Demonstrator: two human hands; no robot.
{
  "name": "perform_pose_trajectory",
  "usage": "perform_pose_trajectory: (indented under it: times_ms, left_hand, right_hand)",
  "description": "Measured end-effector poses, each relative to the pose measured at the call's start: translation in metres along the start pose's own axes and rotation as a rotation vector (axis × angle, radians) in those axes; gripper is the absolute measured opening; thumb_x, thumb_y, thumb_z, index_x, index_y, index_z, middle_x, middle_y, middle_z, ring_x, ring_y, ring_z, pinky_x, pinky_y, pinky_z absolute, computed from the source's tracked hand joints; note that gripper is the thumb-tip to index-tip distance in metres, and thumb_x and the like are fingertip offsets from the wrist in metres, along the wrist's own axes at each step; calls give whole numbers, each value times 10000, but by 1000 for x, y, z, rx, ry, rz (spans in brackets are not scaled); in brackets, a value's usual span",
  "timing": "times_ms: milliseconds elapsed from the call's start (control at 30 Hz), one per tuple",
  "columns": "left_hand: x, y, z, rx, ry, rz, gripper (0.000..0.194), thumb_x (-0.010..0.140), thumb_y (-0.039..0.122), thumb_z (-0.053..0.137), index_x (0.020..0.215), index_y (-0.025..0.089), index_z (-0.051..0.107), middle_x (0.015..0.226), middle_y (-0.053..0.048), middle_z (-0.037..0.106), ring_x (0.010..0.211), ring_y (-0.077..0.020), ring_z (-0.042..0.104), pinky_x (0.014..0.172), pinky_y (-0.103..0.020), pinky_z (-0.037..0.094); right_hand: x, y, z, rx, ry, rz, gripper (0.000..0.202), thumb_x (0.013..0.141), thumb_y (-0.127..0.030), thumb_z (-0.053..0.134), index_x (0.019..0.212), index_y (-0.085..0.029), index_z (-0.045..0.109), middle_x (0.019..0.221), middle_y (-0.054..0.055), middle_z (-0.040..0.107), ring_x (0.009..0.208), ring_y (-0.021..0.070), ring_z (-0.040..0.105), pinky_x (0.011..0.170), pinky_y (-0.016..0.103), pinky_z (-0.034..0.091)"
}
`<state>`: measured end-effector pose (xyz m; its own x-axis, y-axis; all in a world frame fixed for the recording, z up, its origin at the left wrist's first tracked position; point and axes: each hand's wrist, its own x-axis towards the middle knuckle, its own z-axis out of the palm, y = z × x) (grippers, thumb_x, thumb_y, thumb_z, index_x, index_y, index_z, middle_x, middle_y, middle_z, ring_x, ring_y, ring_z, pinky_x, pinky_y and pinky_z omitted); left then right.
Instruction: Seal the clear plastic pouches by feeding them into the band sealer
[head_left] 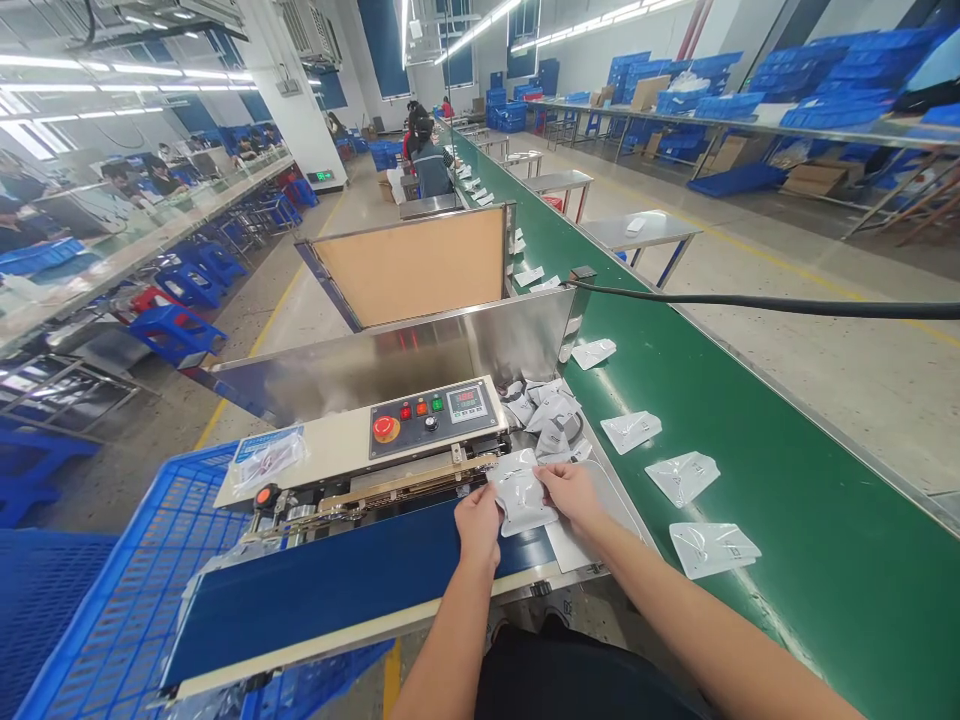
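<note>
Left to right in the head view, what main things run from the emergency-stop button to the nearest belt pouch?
Red emergency-stop button, left hand, held white pouch, right hand, nearest belt pouch.

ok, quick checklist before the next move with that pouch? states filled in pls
1. Pouch held at both sides: ok, left hand on one side, right hand on the other.
2. Pouch at the near-right end of the machine, above the blue belt: ok.
3. Pouch's top edge seated in the machine: cannot tell.
4. Display lit: ok; its reading is too small to trust.
5. Emergency stop released: cannot tell.
6. Black cable away from both hands: ok, it runs across the green conveyor, well beyond them.
</note>
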<state>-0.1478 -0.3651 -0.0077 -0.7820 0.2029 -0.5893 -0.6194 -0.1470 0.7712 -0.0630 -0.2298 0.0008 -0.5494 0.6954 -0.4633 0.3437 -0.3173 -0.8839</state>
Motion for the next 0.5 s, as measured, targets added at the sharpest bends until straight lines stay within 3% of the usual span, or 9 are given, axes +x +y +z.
perform_pose_trajectory:
  times_ms: [133, 233, 267, 333, 433, 500]
  left_hand:
    - [3, 13, -28, -10, 54, 29, 434, 579, 417, 986, 824, 114, 794, 700, -65, 745, 635, -214, 730, 601, -310, 574]
    - [3, 24, -52, -9, 76, 42, 381, 685, 383, 944, 920, 119, 802, 827, -86, 793, 756, -236, 774, 718, -348, 626]
    - [1, 28, -61, -17, 109, 62, 347, 720, 359, 925, 940, 123, 798, 873, -92, 804, 803, -242, 786, 776, -367, 641]
    - [-5, 33, -81, -35, 227, 175, 294, 781, 327, 885, 981, 133, 791, 966, -102, 816, 912, -254, 800, 917, -416, 646]
    - [-17, 39, -113, 19, 427, 466, 328, 857, 386, 834, 1074, 144, 785, 1056, -103, 806, 983, -250, 796, 1058, -489, 609]
    - [-25, 41, -127, 86, 438, 542, 373, 891, 452, 803, 1093, 139, 785, 1030, -92, 801, 908, -233, 791, 1029, -498, 625]
  right_hand:
    - [-3, 1, 30, -4, -122, 31, 387, 781, -510, 816, 608, -202, 659, 565, -4, 610, 520, 135, 594, 585, 281, 593]
    - [-7, -1, 25, 43, -204, -29, 384, 812, -552, 822, 731, -183, 750, 729, 59, 733, 649, 169, 688, 639, 290, 618]
    - [-8, -1, 11, 36, -184, -59, 405, 828, -584, 804, 802, -181, 779, 790, 80, 762, 690, 189, 706, 643, 301, 616]
    - [-6, 2, -35, -66, -29, -130, 481, 864, -653, 737, 919, -179, 805, 854, 105, 783, 744, 227, 714, 668, 338, 606]
    - [-4, 24, -134, -360, 476, -148, 592, 882, -697, 638, 1038, -152, 807, 934, 155, 784, 860, 299, 712, 812, 433, 583]
    - [-8, 49, -198, -525, 822, 1, 670, 853, -701, 646, 1118, -103, 794, 1012, 226, 765, 948, 360, 706, 861, 489, 556]
